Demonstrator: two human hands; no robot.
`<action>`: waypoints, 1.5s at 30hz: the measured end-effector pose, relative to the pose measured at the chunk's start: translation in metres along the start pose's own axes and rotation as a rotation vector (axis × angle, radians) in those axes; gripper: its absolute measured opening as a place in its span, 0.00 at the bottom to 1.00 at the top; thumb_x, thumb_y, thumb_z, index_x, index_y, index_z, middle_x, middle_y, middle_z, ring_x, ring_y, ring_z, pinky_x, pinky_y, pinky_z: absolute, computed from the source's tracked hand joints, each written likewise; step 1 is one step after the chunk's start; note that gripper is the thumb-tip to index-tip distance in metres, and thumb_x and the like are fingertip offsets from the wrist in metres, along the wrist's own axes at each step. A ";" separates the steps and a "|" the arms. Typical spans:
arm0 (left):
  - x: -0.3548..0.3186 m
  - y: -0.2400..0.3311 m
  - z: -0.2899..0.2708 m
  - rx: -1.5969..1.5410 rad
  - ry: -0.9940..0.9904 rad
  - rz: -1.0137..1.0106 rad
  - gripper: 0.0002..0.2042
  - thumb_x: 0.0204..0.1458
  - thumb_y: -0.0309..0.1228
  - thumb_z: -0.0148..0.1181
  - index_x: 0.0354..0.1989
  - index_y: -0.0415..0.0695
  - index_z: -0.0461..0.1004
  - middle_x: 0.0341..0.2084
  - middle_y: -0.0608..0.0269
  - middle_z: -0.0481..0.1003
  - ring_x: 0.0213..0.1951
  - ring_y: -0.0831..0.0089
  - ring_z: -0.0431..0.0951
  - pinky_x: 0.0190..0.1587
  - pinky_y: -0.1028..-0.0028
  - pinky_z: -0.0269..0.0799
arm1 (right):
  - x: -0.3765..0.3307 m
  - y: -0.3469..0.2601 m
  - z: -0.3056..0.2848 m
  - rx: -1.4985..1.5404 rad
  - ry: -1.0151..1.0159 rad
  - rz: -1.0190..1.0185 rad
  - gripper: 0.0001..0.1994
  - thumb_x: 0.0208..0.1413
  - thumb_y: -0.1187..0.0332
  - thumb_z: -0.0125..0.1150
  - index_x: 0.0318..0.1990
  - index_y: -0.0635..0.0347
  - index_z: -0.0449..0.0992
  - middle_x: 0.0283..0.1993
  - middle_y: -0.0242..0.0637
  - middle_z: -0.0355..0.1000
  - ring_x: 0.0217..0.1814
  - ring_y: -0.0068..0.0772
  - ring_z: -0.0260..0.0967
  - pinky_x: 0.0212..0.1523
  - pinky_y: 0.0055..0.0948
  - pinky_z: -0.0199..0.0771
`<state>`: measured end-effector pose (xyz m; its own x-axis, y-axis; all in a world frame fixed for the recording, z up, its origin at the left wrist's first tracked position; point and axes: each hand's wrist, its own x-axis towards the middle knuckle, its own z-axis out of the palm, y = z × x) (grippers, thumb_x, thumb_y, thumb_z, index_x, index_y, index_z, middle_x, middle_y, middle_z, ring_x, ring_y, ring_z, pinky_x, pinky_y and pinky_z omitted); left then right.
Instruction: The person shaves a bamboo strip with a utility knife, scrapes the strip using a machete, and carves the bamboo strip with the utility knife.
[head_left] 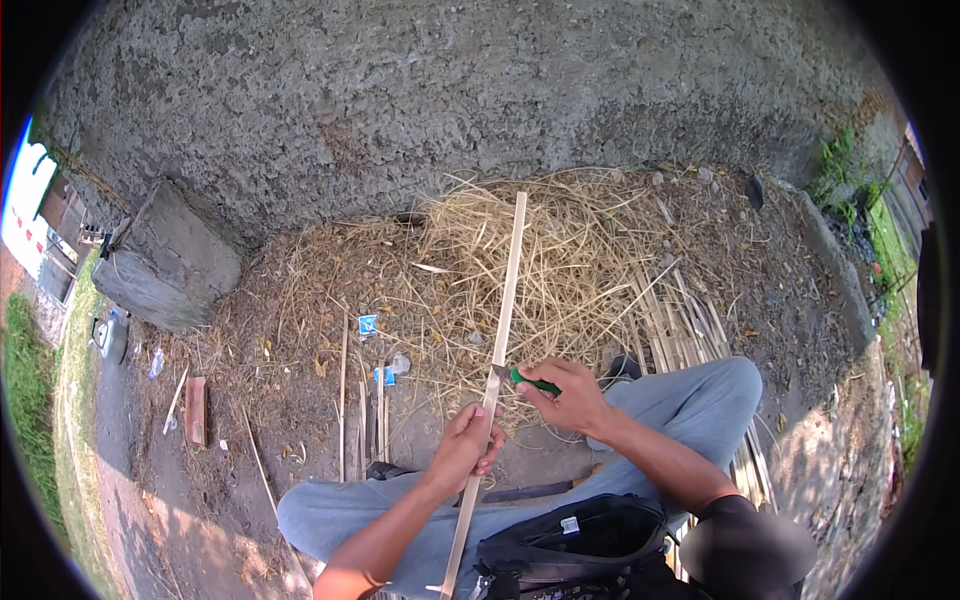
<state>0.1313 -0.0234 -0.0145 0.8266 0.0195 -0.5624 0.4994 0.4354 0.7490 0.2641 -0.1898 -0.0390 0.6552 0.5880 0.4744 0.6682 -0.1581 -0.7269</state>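
Note:
A long, pale strip of split wood, probably bamboo (511, 270), slants away from my lap toward the wall. My left hand (463, 447) is closed round it at about its middle, above my legs. In my right hand (572, 402) is a small knife with a green handle (521, 378), gripped with the fingers wrapped round it. Its short dark blade lies against the strip, just beyond my left hand. Part of the handle is hidden by my right fingers.
Thin shavings (570, 250) are heaped beyond the strip, against a rough wall (400, 110). Bundled strips (670, 320) lie under and beside my right leg. A black open bag (620, 530) rests at my lap. To the left are a reddish brick (196, 411) and a concrete block (175, 260).

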 end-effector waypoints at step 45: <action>0.006 -0.049 -0.007 0.629 0.239 0.192 0.17 0.68 0.40 0.41 0.34 0.39 0.68 0.16 0.66 0.67 0.14 0.79 0.64 0.16 0.72 0.60 | -0.004 0.013 -0.013 -0.183 -0.006 0.045 0.07 0.51 0.62 0.69 0.32 0.54 0.82 0.28 0.32 0.76 0.22 0.38 0.72 0.21 0.32 0.70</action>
<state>0.1097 -0.0384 -0.0566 0.8718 0.2726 -0.4071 0.4648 -0.1975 0.8631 0.2752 -0.2042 -0.0438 0.6841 0.5818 0.4399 0.6915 -0.3255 -0.6449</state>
